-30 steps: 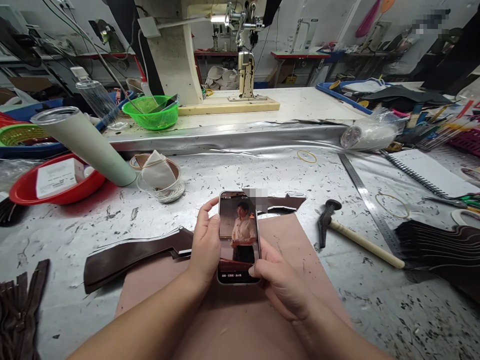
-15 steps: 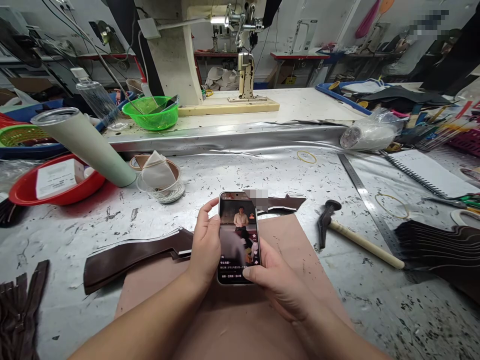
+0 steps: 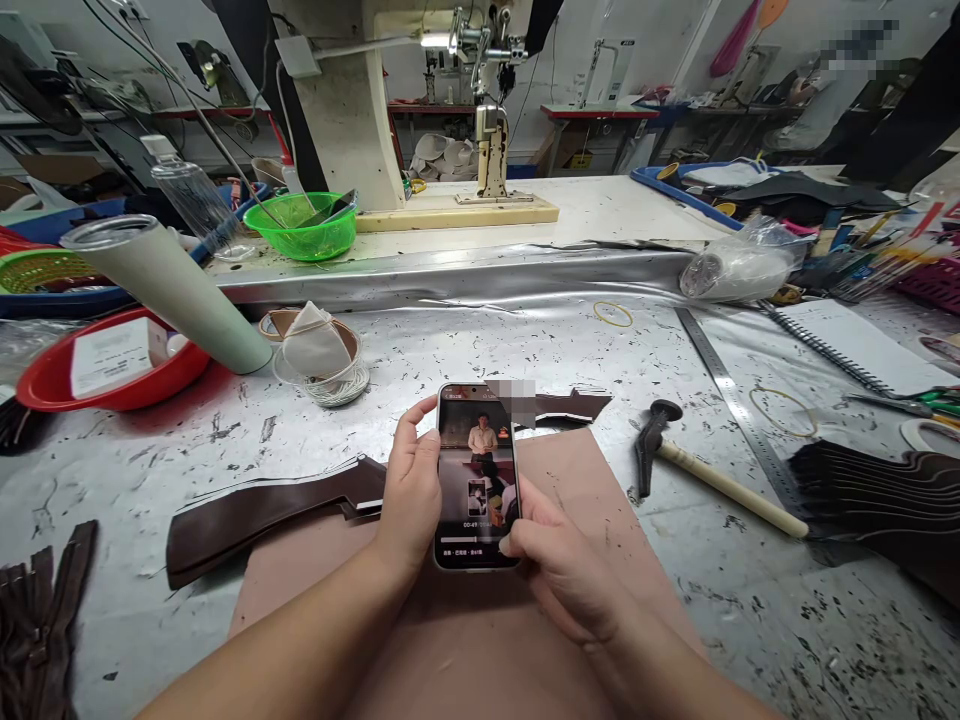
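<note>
A smartphone (image 3: 477, 450) is held upright in both hands, its lit screen showing a video with a time readout and progress bar. My left hand (image 3: 414, 480) is closed on its left edge. Around the lower right edge wraps my right hand (image 3: 559, 550), the thumb on the screen near the bar. Under the hands lies a pinkish-brown sheet (image 3: 585, 490). A dark brown leather piece (image 3: 262, 515) rests partly on the sheet at left, and another leather piece (image 3: 574, 407) shows behind the phone.
To the right are a hammer (image 3: 720, 485), a steel ruler (image 3: 731, 395), stacked leather strips (image 3: 877, 510) and a spiral notebook (image 3: 862, 340). At left stand a tumbler (image 3: 180, 300), a red basin (image 3: 150, 385) and dark zippers (image 3: 45, 630). A sewing machine (image 3: 491, 160) stands behind.
My right thumb has slid right along the lower screen. A time readout, progress bar and small preview picture now appear on the phone, replacing the caption text.
</note>
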A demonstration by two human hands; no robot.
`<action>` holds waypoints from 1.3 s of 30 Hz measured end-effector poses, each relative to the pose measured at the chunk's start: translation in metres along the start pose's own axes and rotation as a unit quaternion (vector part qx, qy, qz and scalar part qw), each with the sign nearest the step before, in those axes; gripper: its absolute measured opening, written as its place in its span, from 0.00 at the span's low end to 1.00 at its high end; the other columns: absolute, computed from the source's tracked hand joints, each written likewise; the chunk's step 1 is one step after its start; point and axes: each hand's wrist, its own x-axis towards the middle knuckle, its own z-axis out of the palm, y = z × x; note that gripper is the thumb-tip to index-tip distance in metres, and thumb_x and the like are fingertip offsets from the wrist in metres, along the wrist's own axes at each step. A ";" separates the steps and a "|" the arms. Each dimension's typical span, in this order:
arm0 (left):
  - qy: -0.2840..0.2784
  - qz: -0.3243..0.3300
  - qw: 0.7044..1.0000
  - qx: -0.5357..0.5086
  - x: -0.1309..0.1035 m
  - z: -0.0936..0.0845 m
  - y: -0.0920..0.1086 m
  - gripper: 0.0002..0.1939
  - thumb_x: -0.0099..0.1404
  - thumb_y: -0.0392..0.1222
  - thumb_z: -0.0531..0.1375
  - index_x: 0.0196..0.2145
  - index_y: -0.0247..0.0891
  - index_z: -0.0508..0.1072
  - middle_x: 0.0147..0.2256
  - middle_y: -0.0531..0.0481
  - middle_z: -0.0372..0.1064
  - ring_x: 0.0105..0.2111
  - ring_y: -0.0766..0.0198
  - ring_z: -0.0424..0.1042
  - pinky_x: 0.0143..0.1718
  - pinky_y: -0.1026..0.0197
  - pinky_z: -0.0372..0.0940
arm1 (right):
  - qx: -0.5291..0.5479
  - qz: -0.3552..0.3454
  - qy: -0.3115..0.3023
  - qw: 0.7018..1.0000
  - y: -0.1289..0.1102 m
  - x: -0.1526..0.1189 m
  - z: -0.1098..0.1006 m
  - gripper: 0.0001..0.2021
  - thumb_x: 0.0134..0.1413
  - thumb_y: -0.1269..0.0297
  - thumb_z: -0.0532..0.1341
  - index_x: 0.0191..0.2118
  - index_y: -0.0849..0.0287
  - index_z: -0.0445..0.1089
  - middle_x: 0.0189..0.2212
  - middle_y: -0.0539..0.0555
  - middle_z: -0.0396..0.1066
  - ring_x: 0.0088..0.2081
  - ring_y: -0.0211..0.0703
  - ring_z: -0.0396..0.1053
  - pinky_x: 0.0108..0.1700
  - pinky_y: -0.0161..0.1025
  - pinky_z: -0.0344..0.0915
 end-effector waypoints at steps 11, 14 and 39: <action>-0.021 -0.009 0.997 -0.070 -0.001 0.002 0.000 0.19 0.61 0.45 0.53 0.50 0.42 0.63 0.35 0.52 0.73 0.35 0.62 0.73 0.37 0.60 0.68 | -0.018 -0.030 -0.022 0.999 -0.005 -0.001 0.006 0.27 0.33 0.76 0.57 0.46 0.57 0.65 0.41 0.53 0.72 0.46 0.50 0.66 0.53 0.49 0.57; -0.022 -0.012 0.997 -0.066 -0.001 0.002 0.002 0.18 0.61 0.45 0.53 0.50 0.43 0.62 0.36 0.52 0.73 0.35 0.62 0.74 0.38 0.59 0.68 | -0.029 -0.034 -0.021 0.999 -0.005 0.000 0.006 0.26 0.33 0.76 0.57 0.46 0.58 0.65 0.41 0.53 0.72 0.46 0.50 0.66 0.53 0.50 0.57; -0.010 -0.017 1.000 -0.015 -0.002 0.002 0.005 0.18 0.62 0.42 0.52 0.50 0.44 0.62 0.26 0.55 0.70 0.22 0.67 0.69 0.22 0.68 0.62 | -0.021 -0.023 -0.008 0.999 -0.003 -0.001 0.003 0.27 0.32 0.77 0.56 0.46 0.57 0.66 0.37 0.49 0.72 0.41 0.45 0.67 0.42 0.39 0.61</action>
